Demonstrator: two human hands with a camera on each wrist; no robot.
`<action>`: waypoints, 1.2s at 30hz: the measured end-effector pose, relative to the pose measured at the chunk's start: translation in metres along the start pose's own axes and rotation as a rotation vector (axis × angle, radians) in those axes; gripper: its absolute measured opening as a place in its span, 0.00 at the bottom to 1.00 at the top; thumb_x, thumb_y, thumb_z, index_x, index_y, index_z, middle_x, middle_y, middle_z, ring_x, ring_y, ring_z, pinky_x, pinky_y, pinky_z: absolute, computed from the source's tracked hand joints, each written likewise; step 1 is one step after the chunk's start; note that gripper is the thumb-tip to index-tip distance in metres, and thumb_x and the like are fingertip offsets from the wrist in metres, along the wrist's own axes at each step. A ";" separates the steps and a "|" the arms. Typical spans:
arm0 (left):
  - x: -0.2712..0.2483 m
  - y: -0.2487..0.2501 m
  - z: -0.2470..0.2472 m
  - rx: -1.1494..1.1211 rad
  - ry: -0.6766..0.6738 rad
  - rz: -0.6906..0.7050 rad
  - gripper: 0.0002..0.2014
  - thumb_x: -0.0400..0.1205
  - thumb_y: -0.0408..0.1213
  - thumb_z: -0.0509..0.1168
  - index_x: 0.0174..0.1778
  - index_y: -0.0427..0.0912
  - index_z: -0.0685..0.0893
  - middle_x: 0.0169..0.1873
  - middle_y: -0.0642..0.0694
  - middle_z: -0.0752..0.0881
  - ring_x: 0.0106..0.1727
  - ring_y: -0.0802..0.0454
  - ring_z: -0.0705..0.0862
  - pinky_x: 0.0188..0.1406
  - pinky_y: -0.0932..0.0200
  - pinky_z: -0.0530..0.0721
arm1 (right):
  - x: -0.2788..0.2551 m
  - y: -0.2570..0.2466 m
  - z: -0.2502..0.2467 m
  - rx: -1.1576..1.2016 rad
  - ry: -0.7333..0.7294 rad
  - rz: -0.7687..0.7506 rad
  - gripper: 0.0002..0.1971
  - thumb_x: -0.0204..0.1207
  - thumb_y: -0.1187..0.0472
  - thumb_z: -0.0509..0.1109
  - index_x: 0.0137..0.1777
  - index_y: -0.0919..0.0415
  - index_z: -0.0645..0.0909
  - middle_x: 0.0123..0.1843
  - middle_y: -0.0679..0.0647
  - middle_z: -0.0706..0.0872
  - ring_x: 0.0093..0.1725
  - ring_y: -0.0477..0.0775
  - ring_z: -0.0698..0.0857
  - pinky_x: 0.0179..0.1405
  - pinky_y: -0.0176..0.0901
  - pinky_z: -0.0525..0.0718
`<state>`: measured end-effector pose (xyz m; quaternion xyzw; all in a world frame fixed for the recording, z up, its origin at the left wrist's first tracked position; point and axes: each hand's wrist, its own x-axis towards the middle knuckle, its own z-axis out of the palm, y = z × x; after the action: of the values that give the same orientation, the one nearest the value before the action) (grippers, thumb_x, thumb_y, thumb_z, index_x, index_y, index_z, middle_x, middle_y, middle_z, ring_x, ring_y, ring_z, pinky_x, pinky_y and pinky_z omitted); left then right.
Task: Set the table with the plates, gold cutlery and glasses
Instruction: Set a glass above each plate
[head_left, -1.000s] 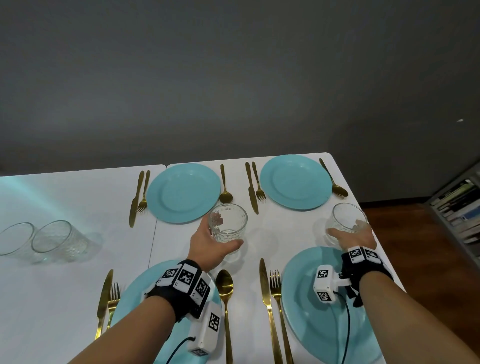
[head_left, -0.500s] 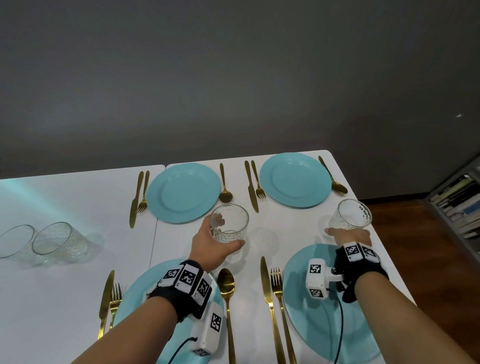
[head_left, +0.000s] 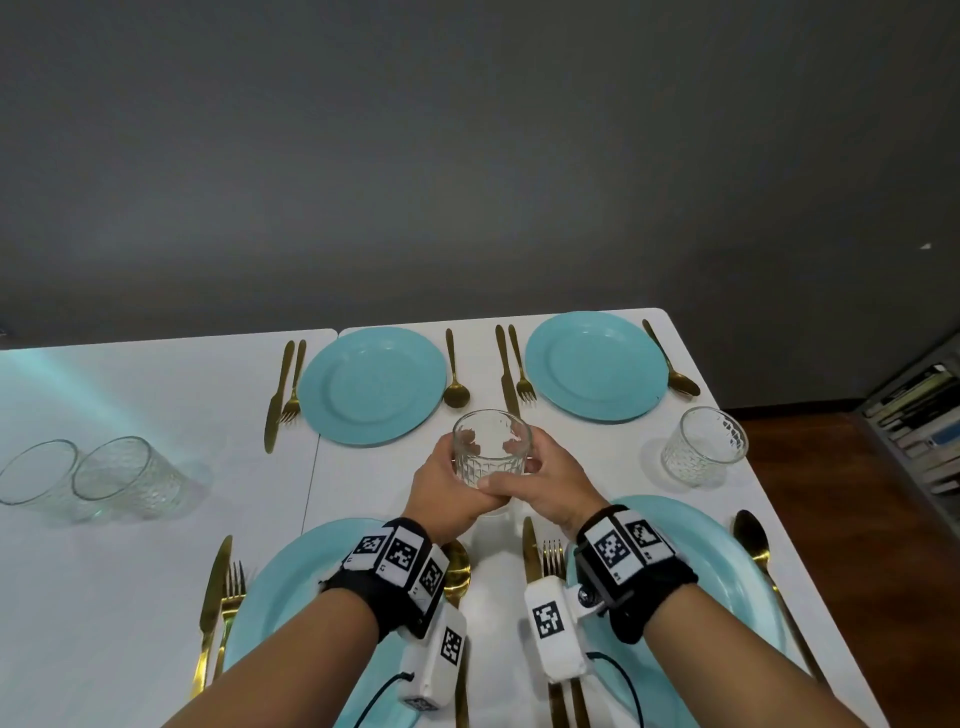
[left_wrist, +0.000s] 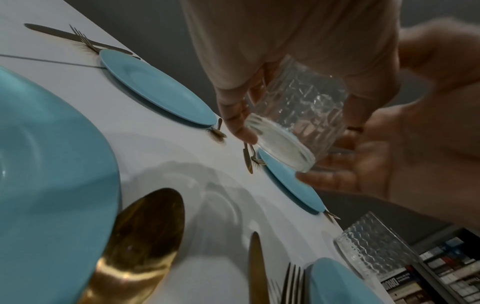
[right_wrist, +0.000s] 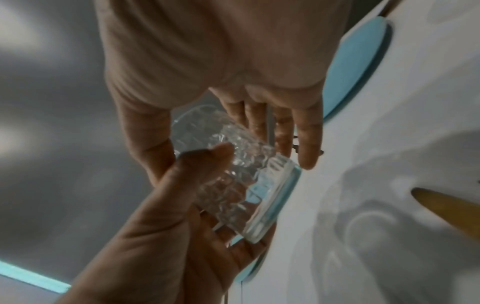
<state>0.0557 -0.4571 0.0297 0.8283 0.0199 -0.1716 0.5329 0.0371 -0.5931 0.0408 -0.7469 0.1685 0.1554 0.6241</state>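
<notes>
above table (head_left: 363, 483) centre, left hand (head_left: 441, 491) and right hand (head_left: 558, 483) fingers wrapped round glass (head_left: 491, 449)

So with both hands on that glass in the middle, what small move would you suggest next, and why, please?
Probably pass the glass fully into the right hand and let the left hand go. Both hands hold it lifted off the white table, as the left wrist view shows, while two more glasses wait at the far left, on the left hand's side. One glass already stands above the near right plate.
</notes>
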 end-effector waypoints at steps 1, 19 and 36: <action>0.000 -0.001 0.000 0.012 -0.008 0.003 0.38 0.62 0.37 0.81 0.67 0.45 0.73 0.61 0.48 0.83 0.58 0.53 0.81 0.46 0.70 0.77 | 0.002 0.001 0.001 0.024 0.003 0.008 0.41 0.57 0.59 0.84 0.71 0.52 0.72 0.59 0.46 0.83 0.59 0.49 0.83 0.65 0.50 0.82; 0.005 0.002 -0.013 0.134 0.003 -0.078 0.45 0.67 0.50 0.78 0.77 0.46 0.63 0.74 0.47 0.73 0.72 0.51 0.73 0.66 0.57 0.74 | 0.043 0.045 -0.021 -0.067 0.456 0.109 0.43 0.59 0.60 0.84 0.74 0.56 0.70 0.72 0.53 0.79 0.71 0.56 0.77 0.68 0.39 0.73; -0.005 -0.004 -0.026 0.106 0.014 -0.119 0.44 0.68 0.51 0.77 0.77 0.46 0.63 0.73 0.47 0.74 0.70 0.49 0.76 0.62 0.57 0.77 | 0.044 0.053 -0.016 -0.091 0.503 0.135 0.49 0.56 0.59 0.86 0.77 0.55 0.64 0.74 0.56 0.76 0.73 0.60 0.75 0.71 0.47 0.74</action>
<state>0.0574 -0.4317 0.0376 0.8540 0.0638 -0.1979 0.4768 0.0530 -0.6199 -0.0228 -0.7763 0.3609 0.0137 0.5166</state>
